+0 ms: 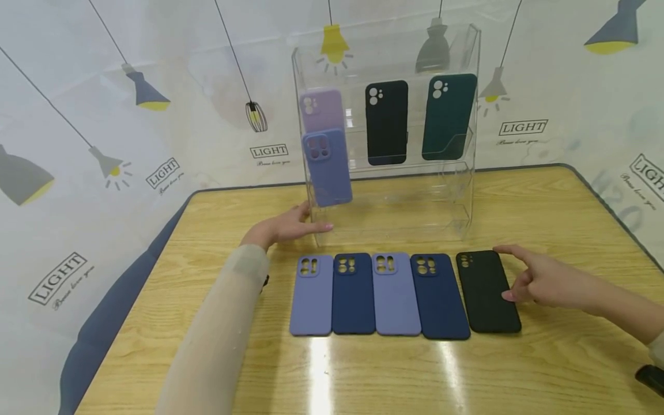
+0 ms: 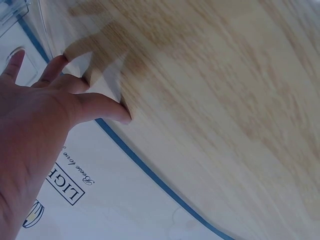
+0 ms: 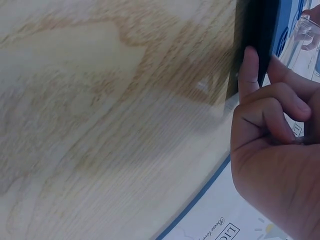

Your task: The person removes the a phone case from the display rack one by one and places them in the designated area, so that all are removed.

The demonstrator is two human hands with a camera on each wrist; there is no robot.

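Note:
A clear acrylic display stand stands at the back of the wooden table. My left hand holds its lower left edge, thumb across the front and the other fingers at the side; the left wrist view shows this hand spread at the clear panel. Five phone cases lie side by side before the stand. At the right end is a black phone case. My right hand touches its top edge with a straight index finger and its right side with the thumb. In the right wrist view that hand's middle fingers are curled.
Leftward lie a navy case, a lilac case, another navy case and another lilac case. The stand bears a pink case, a periwinkle case, a black case and a dark green case.

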